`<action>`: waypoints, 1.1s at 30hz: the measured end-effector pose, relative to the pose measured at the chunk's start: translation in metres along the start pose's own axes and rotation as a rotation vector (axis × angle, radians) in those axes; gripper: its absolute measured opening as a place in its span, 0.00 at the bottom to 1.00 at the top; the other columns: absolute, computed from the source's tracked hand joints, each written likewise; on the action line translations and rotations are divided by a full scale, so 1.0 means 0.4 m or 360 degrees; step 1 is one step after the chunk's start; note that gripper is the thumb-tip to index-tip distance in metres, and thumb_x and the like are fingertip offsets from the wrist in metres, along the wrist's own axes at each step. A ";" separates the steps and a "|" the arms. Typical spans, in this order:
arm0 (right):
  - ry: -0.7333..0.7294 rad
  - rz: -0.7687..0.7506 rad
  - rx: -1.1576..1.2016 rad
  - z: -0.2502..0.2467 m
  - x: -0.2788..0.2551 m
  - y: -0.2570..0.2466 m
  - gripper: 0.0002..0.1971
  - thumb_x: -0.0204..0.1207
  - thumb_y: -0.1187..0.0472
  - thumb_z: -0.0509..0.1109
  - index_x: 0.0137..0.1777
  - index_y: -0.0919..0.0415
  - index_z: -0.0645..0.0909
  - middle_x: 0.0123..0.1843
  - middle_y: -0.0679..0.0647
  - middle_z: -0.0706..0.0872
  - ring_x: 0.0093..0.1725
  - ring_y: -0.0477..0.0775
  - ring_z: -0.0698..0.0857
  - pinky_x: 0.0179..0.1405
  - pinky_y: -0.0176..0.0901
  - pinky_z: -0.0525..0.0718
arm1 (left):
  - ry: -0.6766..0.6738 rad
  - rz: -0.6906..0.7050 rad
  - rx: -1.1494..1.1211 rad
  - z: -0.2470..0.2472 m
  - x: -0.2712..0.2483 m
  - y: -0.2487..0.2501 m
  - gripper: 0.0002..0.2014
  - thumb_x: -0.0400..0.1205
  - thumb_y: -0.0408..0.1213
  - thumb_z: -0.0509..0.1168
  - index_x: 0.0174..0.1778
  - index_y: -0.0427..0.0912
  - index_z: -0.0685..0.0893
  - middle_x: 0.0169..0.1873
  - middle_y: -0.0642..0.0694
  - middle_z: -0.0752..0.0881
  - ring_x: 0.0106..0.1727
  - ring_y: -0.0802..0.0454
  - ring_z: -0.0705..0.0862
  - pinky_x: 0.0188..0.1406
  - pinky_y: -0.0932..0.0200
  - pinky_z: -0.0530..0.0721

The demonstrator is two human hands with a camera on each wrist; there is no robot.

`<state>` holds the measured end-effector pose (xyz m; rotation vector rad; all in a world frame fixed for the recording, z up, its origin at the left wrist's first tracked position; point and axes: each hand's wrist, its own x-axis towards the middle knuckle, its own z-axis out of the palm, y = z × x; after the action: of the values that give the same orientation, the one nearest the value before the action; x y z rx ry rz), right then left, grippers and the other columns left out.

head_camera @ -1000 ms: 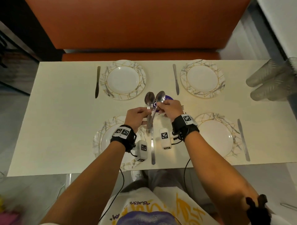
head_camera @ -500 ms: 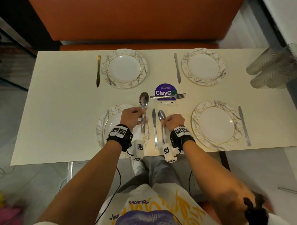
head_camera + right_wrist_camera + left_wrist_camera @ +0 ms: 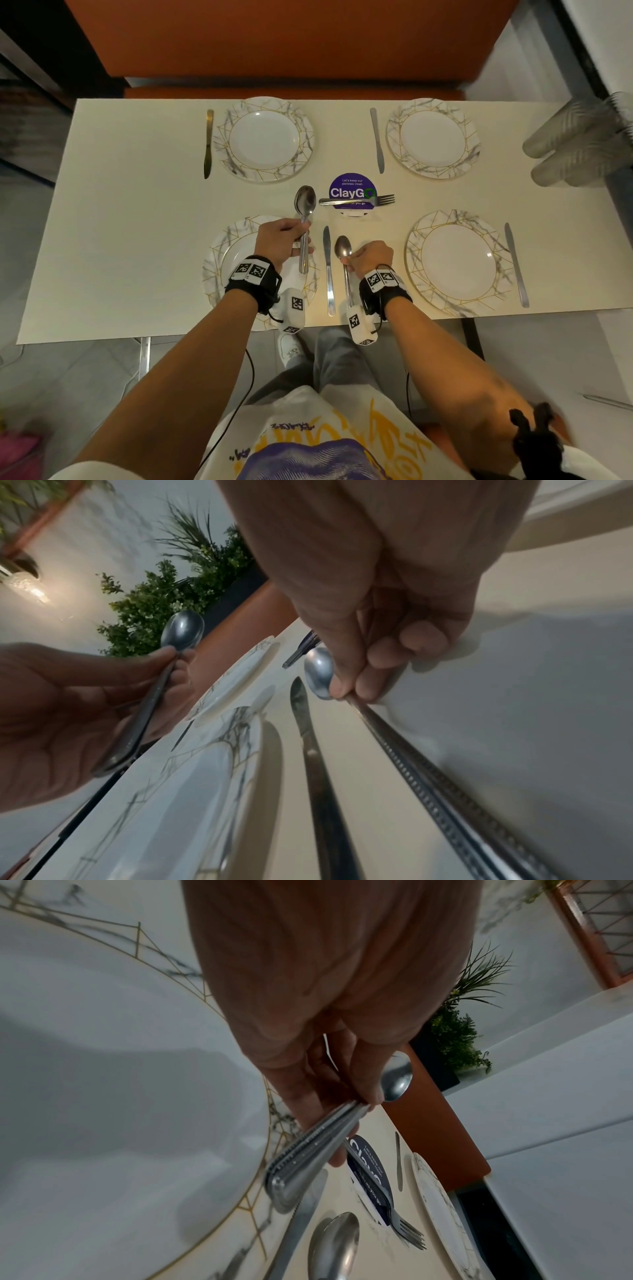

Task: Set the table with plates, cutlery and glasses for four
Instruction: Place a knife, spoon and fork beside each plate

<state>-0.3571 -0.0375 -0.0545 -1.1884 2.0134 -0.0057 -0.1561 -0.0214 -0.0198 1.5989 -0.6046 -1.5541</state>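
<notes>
Spoon laid beside near-left knife

Right hand (image 3: 371, 257) has lowered one spoon (image 3: 343, 251) onto desk (image 3: 137, 222), grip still pinching; left hand (image 3: 281, 240) keeps spare spoons (image 3: 305, 205).

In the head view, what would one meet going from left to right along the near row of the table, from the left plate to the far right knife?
Near-left plate → left hand holding spoons → knife → spoon pinched by the right hand → near-right plate → rightmost knife.
</notes>
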 end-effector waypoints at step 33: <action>0.0228 -0.0705 0.0703 -0.239 -0.011 0.033 0.14 0.76 0.47 0.76 0.53 0.55 0.92 0.46 0.50 0.93 0.43 0.48 0.90 0.49 0.51 0.91 | -0.0223 0.0070 0.0358 0.296 -0.027 0.045 0.09 0.83 0.37 0.76 0.54 0.34 0.93 0.43 0.40 0.94 0.38 0.50 0.91 0.35 0.57 0.91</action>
<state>-0.4251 -0.0613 0.0096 -1.3345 1.7003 -0.7336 -0.2693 -0.0486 0.0110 1.6365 -0.9133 -1.6207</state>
